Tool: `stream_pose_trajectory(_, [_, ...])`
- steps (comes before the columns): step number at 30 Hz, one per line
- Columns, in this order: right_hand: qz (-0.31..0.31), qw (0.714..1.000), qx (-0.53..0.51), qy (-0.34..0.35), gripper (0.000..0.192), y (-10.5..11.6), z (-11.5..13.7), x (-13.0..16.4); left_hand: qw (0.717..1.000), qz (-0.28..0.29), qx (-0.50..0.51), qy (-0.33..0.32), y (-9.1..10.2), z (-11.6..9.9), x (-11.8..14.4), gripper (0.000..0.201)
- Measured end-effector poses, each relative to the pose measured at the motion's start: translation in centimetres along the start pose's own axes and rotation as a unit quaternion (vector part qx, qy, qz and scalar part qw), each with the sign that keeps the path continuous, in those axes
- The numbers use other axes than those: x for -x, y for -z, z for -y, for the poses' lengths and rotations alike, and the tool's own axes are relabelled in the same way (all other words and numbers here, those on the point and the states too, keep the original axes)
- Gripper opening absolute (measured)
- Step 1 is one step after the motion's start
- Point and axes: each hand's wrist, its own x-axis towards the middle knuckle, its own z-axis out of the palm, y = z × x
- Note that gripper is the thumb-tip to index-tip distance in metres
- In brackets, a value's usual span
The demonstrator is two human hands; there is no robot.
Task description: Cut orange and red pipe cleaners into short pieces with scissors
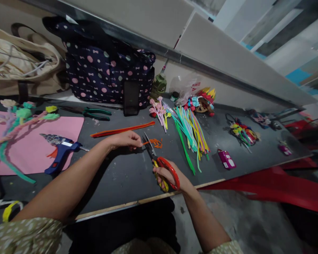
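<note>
**Q:** Fig. 1, head view. What do the hands hold?

**A:** Right hand [167, 176]: fingers curled through the red/yellow loops of the scissors [160, 162], grip closed on the handles. Blades parted a little, tips pointing up and away toward the left hand [127, 139]. Left hand: thumb and fingertips pinched together on a short orange pipe-cleaner piece [146, 142], which reaches between the blades. Pinch looks firm, though the piece is small and partly hidden by the fingers, so exact contact is hard to read.

**Q:** Where does the piece lie w.r.t. the table?

**A:** Just above or on the dark table top [122, 176], mid-table, near the front edge. Just beside it, to the right: small orange cut bits [156, 143] in a heap.

**Q:** Other items, L to R?

**A:** Pink sheet [34, 141] at far left, w/ a blue glue gun [59, 155] on its right edge and pastel pipe-cleaner stems [18, 120] across it. Green-handled pliers [96, 113] behind. Long orange pipe cleaners [122, 129] lie just beyond the left hand. Dark dotted bag [106, 70] and a beige bag [21, 63] stand against the wall; a black phone [131, 98] leans on the dotted one. Right of centre: pink pipe-cleaner flowers [159, 111], fanned bundle of mixed-colour pipe cleaners [192, 132], a small magenta box [226, 159], a multicolour bunch [242, 133] further right.
</note>
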Motion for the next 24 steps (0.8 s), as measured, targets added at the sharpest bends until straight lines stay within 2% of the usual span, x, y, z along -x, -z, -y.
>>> stream_pose_trajectory(12, [-0.001, 1.000, -0.002, -0.012, 0.031, -0.06, 0.45, 0.03, 1.000, 0.012, 0.005, -0.001, 0.29, 0.35, -0.07, 0.035])
stream_pose_trajectory(24, [0.006, 1.000, 0.010, 0.006, 0.029, -0.01, 0.13, -0.04, 1.000, 0.017, 0.002, -0.006, 0.41, 0.45, -0.13, 0.032])
